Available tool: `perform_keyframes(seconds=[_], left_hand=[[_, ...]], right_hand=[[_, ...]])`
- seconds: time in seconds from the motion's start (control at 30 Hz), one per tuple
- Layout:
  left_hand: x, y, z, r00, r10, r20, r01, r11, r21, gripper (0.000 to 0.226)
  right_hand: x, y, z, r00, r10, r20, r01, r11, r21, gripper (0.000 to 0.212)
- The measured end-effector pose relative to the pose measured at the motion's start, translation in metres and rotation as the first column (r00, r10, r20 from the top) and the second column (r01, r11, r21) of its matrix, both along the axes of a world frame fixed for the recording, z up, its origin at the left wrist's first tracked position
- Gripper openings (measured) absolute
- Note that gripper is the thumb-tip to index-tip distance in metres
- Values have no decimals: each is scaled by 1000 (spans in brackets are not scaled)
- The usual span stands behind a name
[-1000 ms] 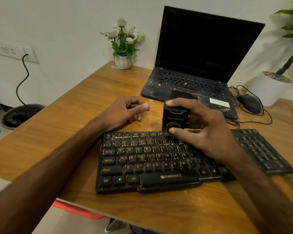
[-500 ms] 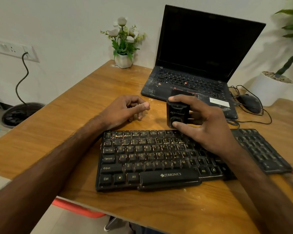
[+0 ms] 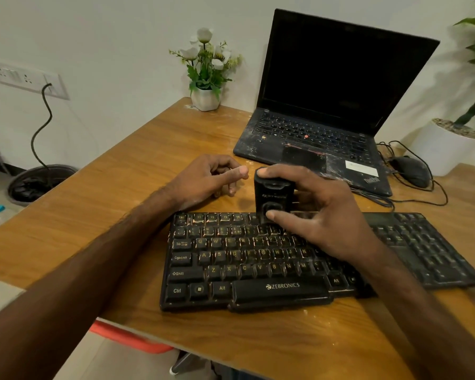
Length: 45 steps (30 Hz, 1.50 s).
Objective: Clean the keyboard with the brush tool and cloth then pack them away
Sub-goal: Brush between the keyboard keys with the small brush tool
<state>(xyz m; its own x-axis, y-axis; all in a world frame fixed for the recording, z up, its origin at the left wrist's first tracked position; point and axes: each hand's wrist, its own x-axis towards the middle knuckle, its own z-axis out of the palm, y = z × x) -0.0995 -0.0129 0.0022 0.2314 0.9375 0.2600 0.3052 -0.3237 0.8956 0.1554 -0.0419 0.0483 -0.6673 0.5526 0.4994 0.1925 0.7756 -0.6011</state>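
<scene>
A dusty black Zebronics keyboard [image 3: 247,264] lies on the wooden table [image 3: 115,204] in front of me. My right hand [image 3: 316,209] grips a small black box-shaped brush tool [image 3: 273,197], held upright with its lower end on the keyboard's top row. Thumb sits low on its front, forefinger over its top. My left hand [image 3: 209,178] rests on the table just beyond the keyboard's far left corner, fingers loosely curled with nothing in them. No cloth is visible.
An open black laptop [image 3: 324,127] stands behind the keyboard. A black mouse [image 3: 412,171] with tangled cables lies to its right, by a white plant pot [image 3: 444,146]. A small flower pot [image 3: 206,98] stands at the table's far edge.
The brush tool in my right hand moved back off the keys, then came forward again onto the top row. My left hand stayed put.
</scene>
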Motion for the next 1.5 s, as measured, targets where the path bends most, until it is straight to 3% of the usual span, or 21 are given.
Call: perform_keyframes(seconds=[0.07, 0.13, 0.27, 0.37, 0.43, 0.5, 0.6, 0.77, 0.93, 1.1, 1.17, 1.27, 1.4, 1.5], left_hand=[[0, 0, 1, 1000, -4, 2, 4, 1000, 2, 46], [1, 0, 1, 1000, -10, 3, 10, 1000, 4, 43], [0, -3, 2, 1000, -7, 26, 6, 1000, 16, 50], [-1, -3, 2, 1000, -30, 0, 30, 999, 35, 38], [0, -2, 2, 1000, -22, 6, 22, 999, 23, 42], [1, -2, 2, 1000, -19, 19, 19, 1000, 13, 48], [0, -3, 2, 998, -31, 46, 31, 999, 15, 44], [0, -2, 2, 999, -28, 26, 28, 999, 30, 42], [1, -3, 1, 996, -43, 72, 42, 999, 24, 34], [0, -3, 3, 998, -43, 50, 42, 999, 31, 37], [2, -4, 4, 999, -28, 33, 26, 999, 41, 37], [0, -3, 2, 996, -35, 79, 33, 999, 17, 42], [-1, -4, 3, 998, -31, 52, 29, 999, 38, 34], [2, -4, 4, 999, -28, 46, 26, 999, 38, 36]], right_hand=[[-2, 6, 0, 993, -96, 67, 89, 991, 99, 63], [0, 5, 1, 992, -115, 50, 110, 990, 92, 63], [-6, -6, 2, 998, 61, -31, -61, 998, -20, 61], [-15, 1, -1, 997, -23, 73, 15, 993, 120, 61], [-13, 6, -1, 987, -117, 107, 93, 974, 205, 61], [-7, 5, -1, 992, -116, 50, 108, 984, 140, 61], [-13, -3, -1, 999, 18, -31, -18, 1000, 5, 61], [-18, 6, -3, 989, -123, 86, 106, 978, 179, 61], [-20, -3, 2, 998, 9, -61, -12, 999, -45, 62], [-11, 5, 5, 982, -129, 136, 110, 984, 140, 62], [-5, 3, 7, 990, -120, 72, 114, 990, 79, 63], [-16, -9, 4, 1000, 27, 2, -27, 999, -36, 63], [-19, 0, 2, 991, -70, 117, 56, 992, 116, 62], [-13, 1, 3, 992, -111, 52, 106, 991, 87, 63]])
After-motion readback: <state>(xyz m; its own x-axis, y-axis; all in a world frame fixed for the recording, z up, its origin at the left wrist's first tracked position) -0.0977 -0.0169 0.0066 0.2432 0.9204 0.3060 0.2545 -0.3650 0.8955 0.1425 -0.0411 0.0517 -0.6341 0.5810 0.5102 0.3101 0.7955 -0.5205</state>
